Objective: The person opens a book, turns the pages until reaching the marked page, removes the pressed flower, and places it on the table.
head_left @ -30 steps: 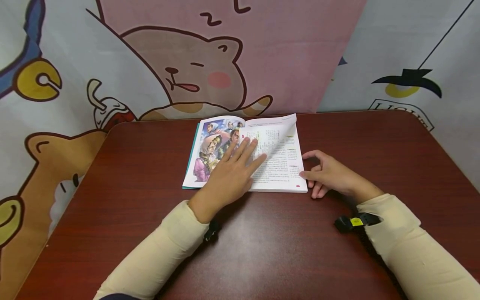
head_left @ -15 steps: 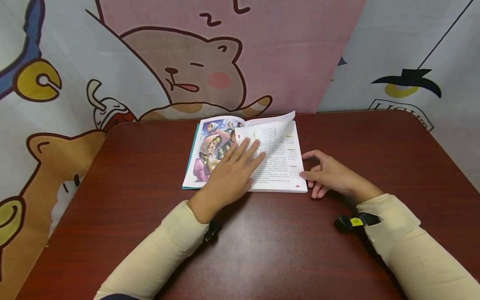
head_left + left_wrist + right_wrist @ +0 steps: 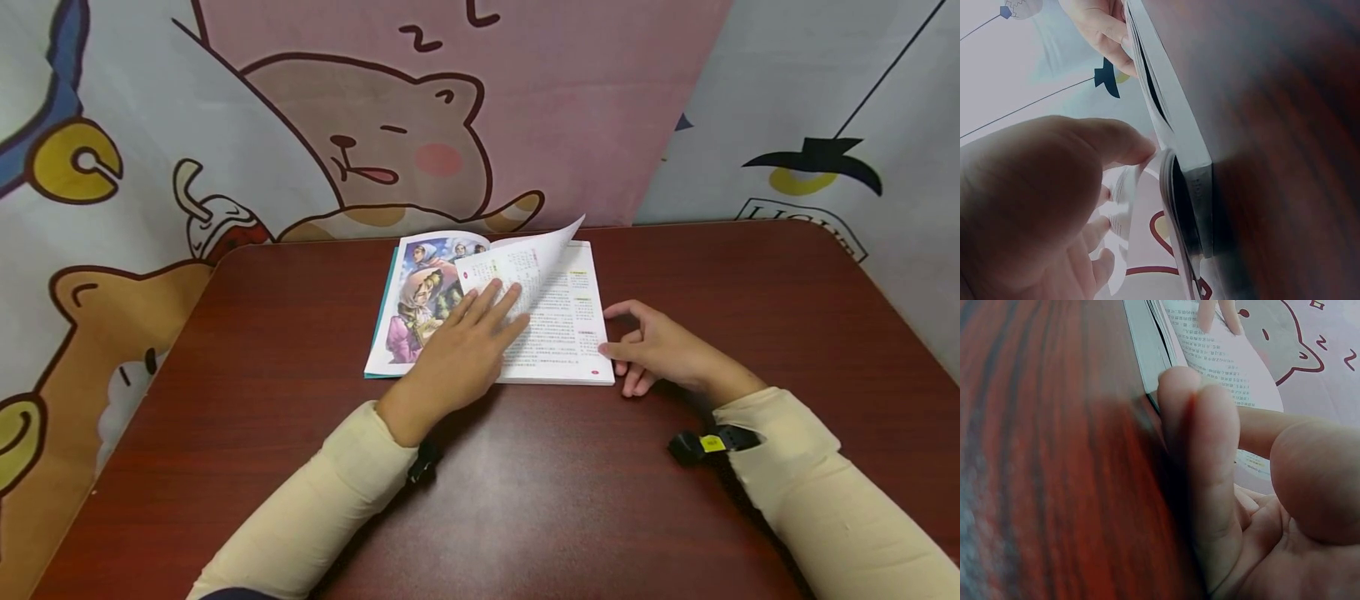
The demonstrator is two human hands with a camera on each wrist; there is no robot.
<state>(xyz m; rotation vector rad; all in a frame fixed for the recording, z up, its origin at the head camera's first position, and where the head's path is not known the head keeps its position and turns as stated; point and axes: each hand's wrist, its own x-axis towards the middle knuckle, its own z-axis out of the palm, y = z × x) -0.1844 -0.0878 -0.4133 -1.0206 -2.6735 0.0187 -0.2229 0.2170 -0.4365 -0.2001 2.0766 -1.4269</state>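
Note:
An open book (image 3: 562,354) lies on the table, with a coloured picture on its left page (image 3: 408,333) and printed text on its right. My left hand (image 3: 457,354) rests with spread, straight fingers on a lifted leaf (image 3: 506,262), which bends leftward over the picture. The upper corner of that leaf stands up at the back. At the book's right edge, my right hand (image 3: 663,346) holds the side with its thumb on the page edge and its other fingers bent. In the right wrist view, those bent fingers (image 3: 1213,444) hide part of the book's edge.
The dark red-brown wooden table (image 3: 525,500) extends around the book. Behind it hangs a cartoon-printed cloth (image 3: 585,108). A black wrist device (image 3: 697,446) with a yellow label sits under the right sleeve.
The leaf under my left hand has slid left and curled further over the picture page, its top corner rising. The left fingers have shifted slightly; the right hand has stayed still.

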